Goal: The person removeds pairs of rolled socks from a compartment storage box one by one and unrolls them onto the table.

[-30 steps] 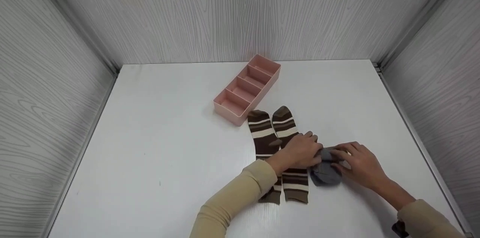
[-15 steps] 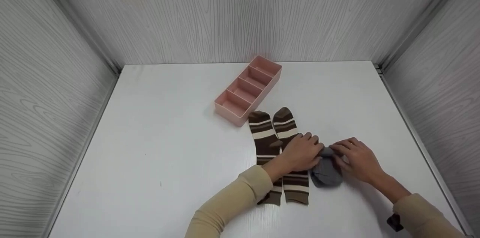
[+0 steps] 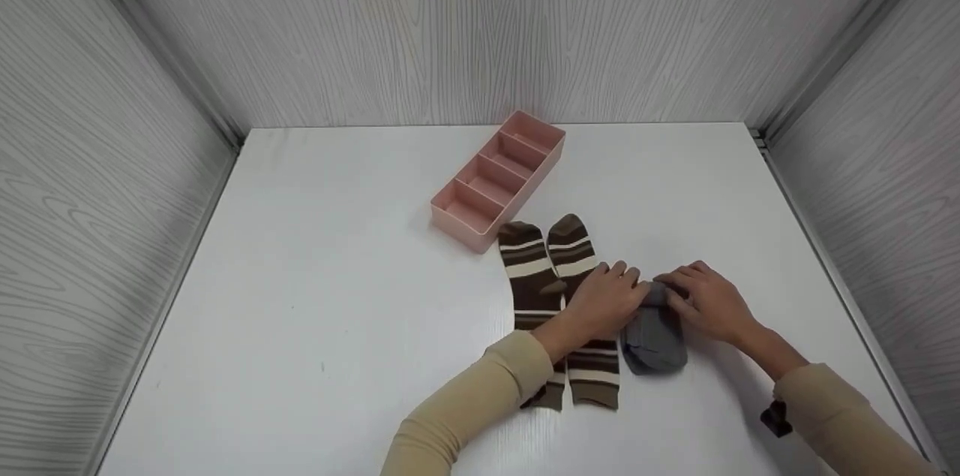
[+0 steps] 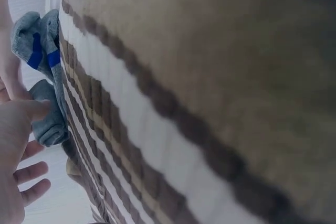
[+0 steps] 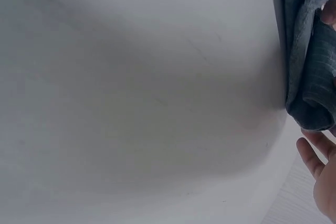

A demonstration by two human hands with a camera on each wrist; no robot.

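Note:
A pair of grey socks [image 3: 654, 341] lies on the white table, its far end folded over into a roll. My left hand [image 3: 611, 297] pinches the left side of this roll, and its wrist crosses above two brown striped socks [image 3: 592, 373]. On the right side, my right hand [image 3: 711, 302] pinches the same roll between thumb and fingers. Blue stripes show on the grey socks [image 4: 50, 114] in the left wrist view, with the left thumb on the roll. The right wrist view has the rolled edge of the grey socks [image 5: 317, 85] close up, fingers around it.
A pink four-section organizer [image 3: 495, 179] stands slanted behind the striped socks, its near corner right by one toe. Its compartments hold nothing. Grey wood-grain panels [image 3: 480, 33] enclose the table [image 3: 337, 251] at the back and both sides.
Both hands have shifted slightly away from the body with the rolled end, the right hand more. The grey socks' near part shows flatter and longer now. The striped socks stay put.

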